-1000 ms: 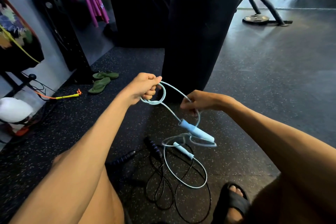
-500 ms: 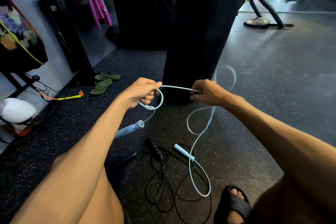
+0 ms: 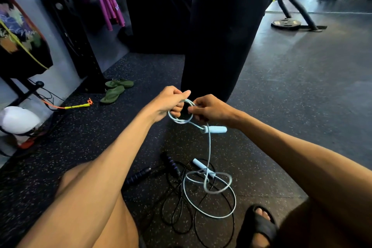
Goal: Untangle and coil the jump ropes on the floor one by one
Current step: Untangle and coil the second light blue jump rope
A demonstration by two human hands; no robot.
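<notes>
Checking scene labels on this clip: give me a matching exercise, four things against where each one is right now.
Things:
1. light blue jump rope
2. black jump rope
3. green flip-flops
4. purple cloth

Places:
A. hanging off the rack
B. lying loose on the floor below the hands
C. partly lifted, coil held by left hand and right hand
D. on the floor by the rack's foot

Pairs: 1-C, 2-B, 3-D, 4-A
</notes>
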